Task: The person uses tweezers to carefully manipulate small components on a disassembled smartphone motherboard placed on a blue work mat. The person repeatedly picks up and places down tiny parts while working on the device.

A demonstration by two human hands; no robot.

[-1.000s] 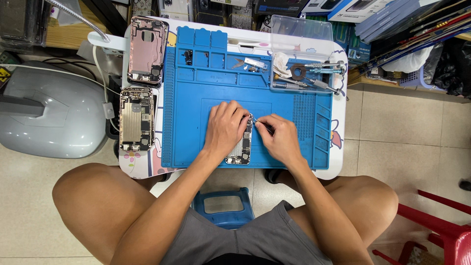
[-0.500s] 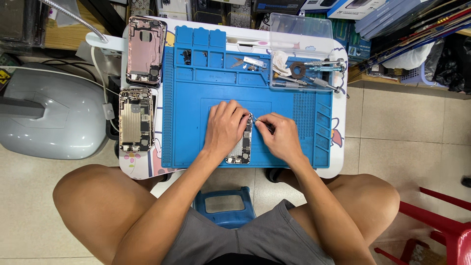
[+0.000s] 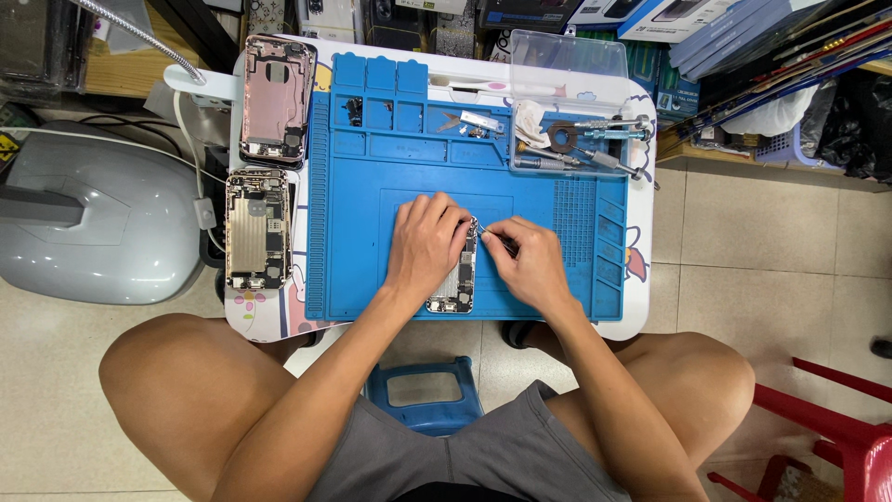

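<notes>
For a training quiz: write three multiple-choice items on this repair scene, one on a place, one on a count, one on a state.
1. Where does the phone under the hands lie?
A. on the blue mat
B. on the floor
C. on the red chair

2. How many opened phones lie left of the mat?
A. none
B. two
C. five

3. What state is the phone under the hands in?
A. boxed
B. opened, insides showing
C. wrapped

Answers:
1 A: the phone rests on the blue mat, between left hand and right hand.
2 B: upper phone, lower phone.
3 B: bare parts show.
</notes>
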